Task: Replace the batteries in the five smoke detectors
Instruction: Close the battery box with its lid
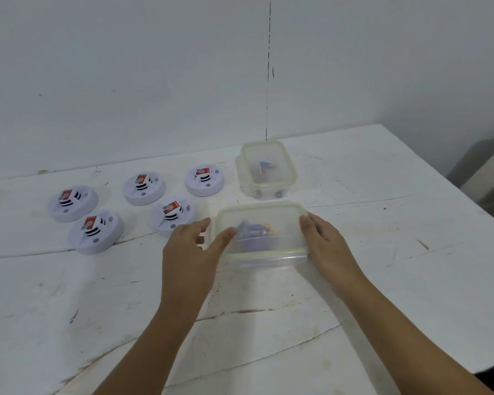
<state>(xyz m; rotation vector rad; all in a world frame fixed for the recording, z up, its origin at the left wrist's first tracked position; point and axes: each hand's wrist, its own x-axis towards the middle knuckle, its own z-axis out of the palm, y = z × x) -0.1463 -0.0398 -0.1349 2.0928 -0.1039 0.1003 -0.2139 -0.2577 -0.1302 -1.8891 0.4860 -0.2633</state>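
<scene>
Between the two hands sits the near container (261, 233), a clear plastic box with a pale green seal round its lid, resting on the white bench (382, 252). Through the lid show blurred blue and yellow batteries (254, 230); how many, I cannot tell. On its left side the left hand (193, 249) has its thumb lying on top of the lid near the corner, while the left fingers (203, 223) reach along the box's left wall, loosely spread and only slightly bent. On the right side the right hand (327, 243) lies against the box's right edge, its fingers straight and close together, touching the wall near the far right corner. Neither hand is curled tight round the box.

Just beyond the fingertips of the right hand stands the far container (265, 169), of the same kind, lid on, with some small blurred things inside that cannot be made out.

Left of the left fingers lie the five smoke detectors, white discs each bearing a red label: the nearest detector (173, 215) just beside the left fingertips, one beyond it (204, 179) near the far container, one in the middle (144, 187), and two well off to the left (72, 203) (95, 231)
</scene>
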